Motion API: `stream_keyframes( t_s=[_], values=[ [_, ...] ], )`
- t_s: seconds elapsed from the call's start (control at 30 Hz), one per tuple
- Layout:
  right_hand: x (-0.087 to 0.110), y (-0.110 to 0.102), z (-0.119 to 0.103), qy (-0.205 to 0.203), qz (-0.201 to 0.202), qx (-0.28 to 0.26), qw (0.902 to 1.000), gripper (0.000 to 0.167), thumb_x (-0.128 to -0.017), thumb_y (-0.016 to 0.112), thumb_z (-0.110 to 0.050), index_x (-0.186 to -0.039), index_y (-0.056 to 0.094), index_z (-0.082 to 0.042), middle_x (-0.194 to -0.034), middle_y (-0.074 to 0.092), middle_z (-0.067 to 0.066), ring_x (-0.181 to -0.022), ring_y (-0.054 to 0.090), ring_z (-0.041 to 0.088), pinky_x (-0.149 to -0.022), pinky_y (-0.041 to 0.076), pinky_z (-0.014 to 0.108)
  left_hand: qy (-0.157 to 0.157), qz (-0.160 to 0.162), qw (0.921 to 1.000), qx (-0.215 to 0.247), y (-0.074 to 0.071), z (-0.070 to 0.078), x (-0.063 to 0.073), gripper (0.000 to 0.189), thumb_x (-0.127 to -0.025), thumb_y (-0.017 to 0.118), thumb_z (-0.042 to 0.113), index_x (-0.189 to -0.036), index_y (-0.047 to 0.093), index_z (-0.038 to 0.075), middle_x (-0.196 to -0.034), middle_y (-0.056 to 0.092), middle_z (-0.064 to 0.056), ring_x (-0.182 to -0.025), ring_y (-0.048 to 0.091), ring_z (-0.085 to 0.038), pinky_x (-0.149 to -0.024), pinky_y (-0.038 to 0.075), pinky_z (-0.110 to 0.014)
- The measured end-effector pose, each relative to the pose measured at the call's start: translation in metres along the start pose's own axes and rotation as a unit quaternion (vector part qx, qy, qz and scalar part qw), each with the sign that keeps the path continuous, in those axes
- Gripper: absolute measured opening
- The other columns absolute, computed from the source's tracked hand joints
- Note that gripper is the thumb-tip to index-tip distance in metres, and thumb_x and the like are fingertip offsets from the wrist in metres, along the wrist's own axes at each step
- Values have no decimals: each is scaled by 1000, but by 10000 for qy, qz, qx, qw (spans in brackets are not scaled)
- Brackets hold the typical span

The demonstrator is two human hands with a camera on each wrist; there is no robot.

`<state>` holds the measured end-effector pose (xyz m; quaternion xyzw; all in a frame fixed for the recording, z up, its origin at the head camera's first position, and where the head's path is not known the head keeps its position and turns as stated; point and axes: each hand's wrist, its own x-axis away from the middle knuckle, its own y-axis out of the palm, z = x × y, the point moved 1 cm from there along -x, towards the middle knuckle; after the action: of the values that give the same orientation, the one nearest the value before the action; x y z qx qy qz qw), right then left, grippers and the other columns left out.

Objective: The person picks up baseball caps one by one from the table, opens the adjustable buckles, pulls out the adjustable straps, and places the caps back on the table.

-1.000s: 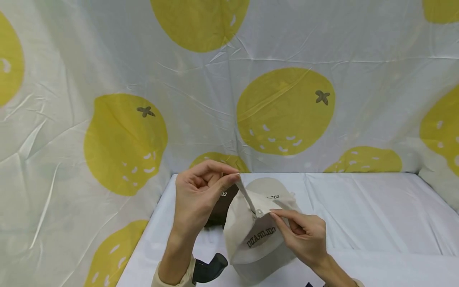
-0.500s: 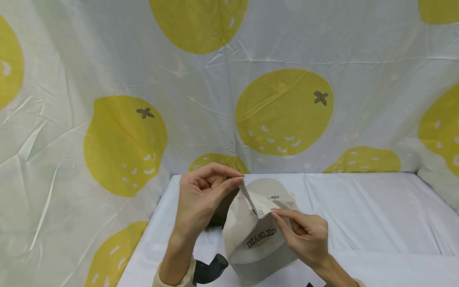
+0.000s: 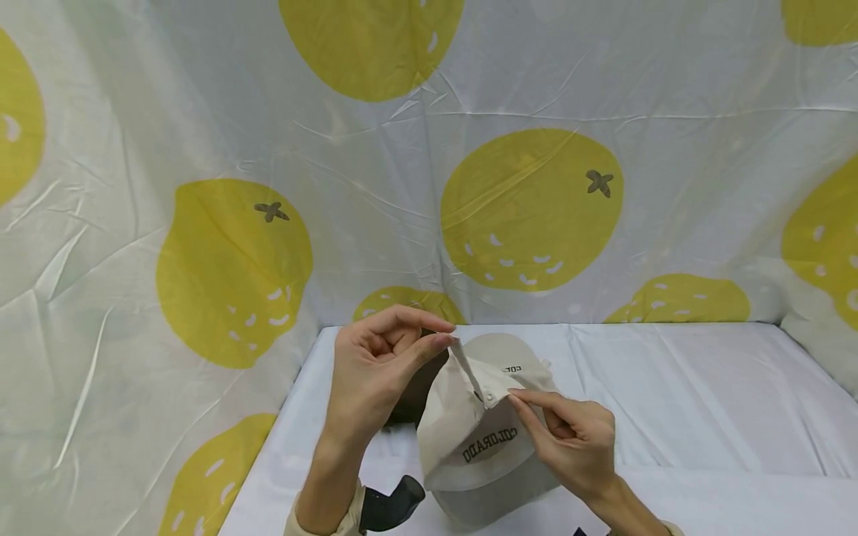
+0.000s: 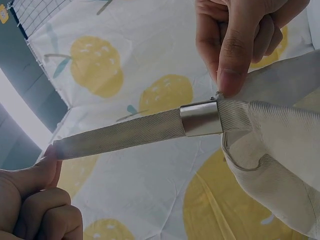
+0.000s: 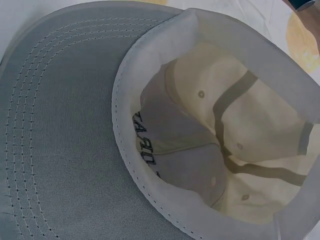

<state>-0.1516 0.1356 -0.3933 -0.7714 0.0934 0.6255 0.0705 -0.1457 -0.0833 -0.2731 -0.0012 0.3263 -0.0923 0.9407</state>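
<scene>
Held up between both hands is a beige baseball cap (image 3: 449, 454), its brim low and its hollow inside facing the wearer; the COLORADO lettering shows mirrored through the front. My left hand (image 3: 362, 380) pinches the free end of its back strap (image 4: 120, 135) between thumb and forefinger and stretches it taut. A shiny metal buckle (image 4: 201, 119) sits around the strap. Right beside that buckle, my right hand (image 3: 573, 439) pinches the fabric with thumb and forefinger. In the right wrist view the cap's stitched brim (image 5: 75, 125) and seamed inside (image 5: 260, 115) fill the picture.
Behind the held cap, a second beige cap (image 3: 499, 348) lies on the white-covered table (image 3: 690, 402). A dark brown cap (image 3: 410, 398) lies partly hidden behind the left hand. Lemon-printed cloth (image 3: 375, 193) hangs at the back and left side.
My left hand has shifted slightly right and down with the strap end, covering the dark cap's lettering. My right hand has edged slightly right. Both keep their pinch and stay nearly still.
</scene>
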Motion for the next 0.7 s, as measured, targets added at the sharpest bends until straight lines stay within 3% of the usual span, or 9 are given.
stream_keyframes(
  t_s=[0.37, 0.7],
  values=[
    [-2, -1, 1, -6, 64, 113, 9999, 12, -91, 80, -8, -86, 80, 4, -49, 24, -9, -49, 15, -3, -45, 14, 6, -100, 151, 9998, -117, -6, 3, 1, 11, -86, 80, -3, -96, 76, -5, -53, 30, 0, -52, 24, -14, -59, 40, -19],
    [-1, -2, 2, 40, 66, 141, 9999, 10, -90, 80, -6, -87, 80, 3, -49, 25, -9, -49, 16, -3, -46, 14, 7, -190, 169, 9994, -224, -11, 0, 8, 11, -86, 80, -3, -96, 76, -5, -54, 28, 0, -54, 19, -14, -54, 27, -25]
  ],
)
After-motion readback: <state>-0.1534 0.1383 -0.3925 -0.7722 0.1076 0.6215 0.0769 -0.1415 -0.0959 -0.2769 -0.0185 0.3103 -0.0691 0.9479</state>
